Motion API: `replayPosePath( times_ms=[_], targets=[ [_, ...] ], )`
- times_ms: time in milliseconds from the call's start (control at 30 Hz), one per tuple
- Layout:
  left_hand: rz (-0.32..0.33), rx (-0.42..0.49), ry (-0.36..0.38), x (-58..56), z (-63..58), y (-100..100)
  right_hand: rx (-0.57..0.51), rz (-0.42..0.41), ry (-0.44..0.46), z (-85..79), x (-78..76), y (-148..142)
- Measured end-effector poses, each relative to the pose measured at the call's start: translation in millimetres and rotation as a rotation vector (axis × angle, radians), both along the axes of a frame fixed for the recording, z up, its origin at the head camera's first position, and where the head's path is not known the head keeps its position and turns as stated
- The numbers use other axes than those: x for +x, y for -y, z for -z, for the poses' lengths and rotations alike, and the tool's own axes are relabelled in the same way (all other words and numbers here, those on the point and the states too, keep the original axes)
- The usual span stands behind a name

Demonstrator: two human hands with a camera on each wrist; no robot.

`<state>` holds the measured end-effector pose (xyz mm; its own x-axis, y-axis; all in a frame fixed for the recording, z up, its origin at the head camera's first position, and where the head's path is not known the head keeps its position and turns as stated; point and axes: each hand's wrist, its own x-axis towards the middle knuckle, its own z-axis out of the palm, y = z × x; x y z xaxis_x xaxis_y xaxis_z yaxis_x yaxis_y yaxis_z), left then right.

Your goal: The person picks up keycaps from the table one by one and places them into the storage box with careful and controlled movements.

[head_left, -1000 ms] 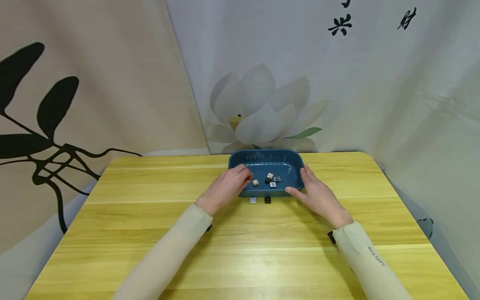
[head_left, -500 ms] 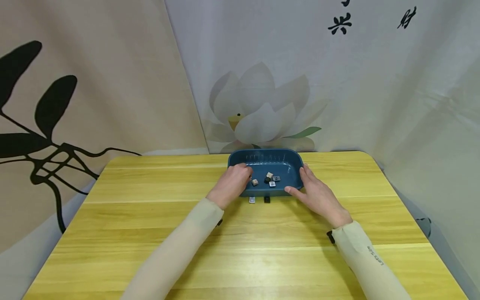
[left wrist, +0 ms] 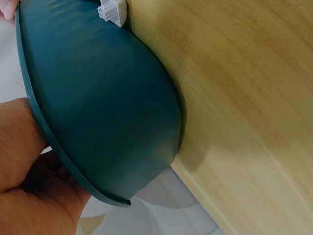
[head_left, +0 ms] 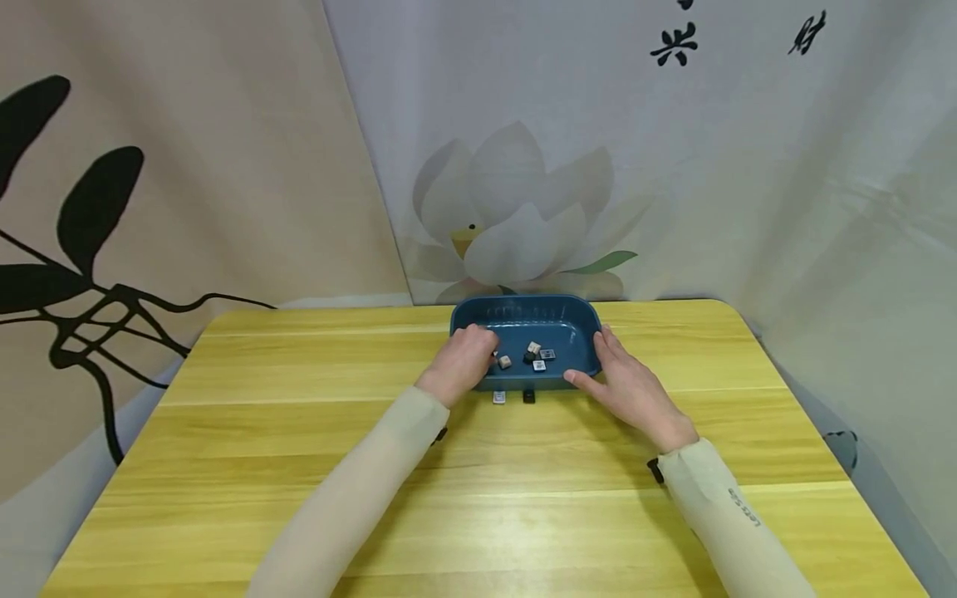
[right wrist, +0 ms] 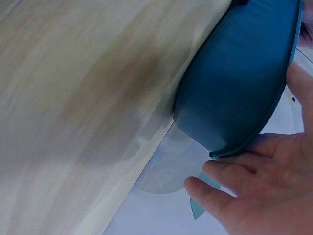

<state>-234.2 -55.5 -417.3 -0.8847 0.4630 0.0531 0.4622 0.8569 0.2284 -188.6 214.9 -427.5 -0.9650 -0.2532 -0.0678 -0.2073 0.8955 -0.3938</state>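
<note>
A blue rectangular dish (head_left: 583, 384) stands near the table's back edge. Inside it are several small square pieces that look like keycaps, among them a cream keycap (head_left: 504, 362), a white keycap (head_left: 539, 365) and a grey keycap (head_left: 547, 354). My left hand (head_left: 462, 359) reaches over the left end of the dish with bent fingers. A bit of white shows by its fingertips; whether they pinch it is hidden. My right hand (head_left: 635, 386) rests its extended fingers and thumb against the right end of the dish. The left wrist view shows a pale keycap (left wrist: 112, 11) with its stem outward.
In front of the dish, a white keycap (head_left: 499, 398) and a black keycap (head_left: 529, 397) lie on the wooden table (head_left: 478, 498). A printed curtain (head_left: 299, 166) hangs right behind the table's back edge.
My left hand has shifted slightly forward, its forearm swinging rightward, and stays over the left end of the dish. The right hand keeps its place. The keycaps in view look unmoved.
</note>
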Motion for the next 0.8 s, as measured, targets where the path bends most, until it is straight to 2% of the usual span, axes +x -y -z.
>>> replayPosePath(
  times_ms=[100,267,400,500,600,700,800],
  targets=[
    [-0.008,-0.009,-0.032,0.6,-0.5,1,0.002,-0.006,-0.003,0.8,-0.3,0],
    [-0.006,0.037,-0.185,2.9,0.8,12,0.007,-0.005,-0.002,1.7,-0.7,0],
    [-0.062,0.1,-0.227,7.8,5.8,28,0.01,-0.001,0.001,0.9,-1.1,-1],
    [-0.105,0.107,-0.188,12.2,10.8,38,0.016,0.003,0.006,0.2,-1.6,-2],
    [-0.127,0.098,-0.1,16.3,14.8,45,0.017,0.001,0.006,0.2,-1.8,-3],
    [-0.134,0.086,-0.001,19.9,17.9,50,0.008,-0.007,-0.007,1.8,-1.4,-3],
    [-0.134,0.078,0.061,22.0,20.0,54,-0.016,0.013,-0.027,4.0,-0.9,-2]
  ],
)
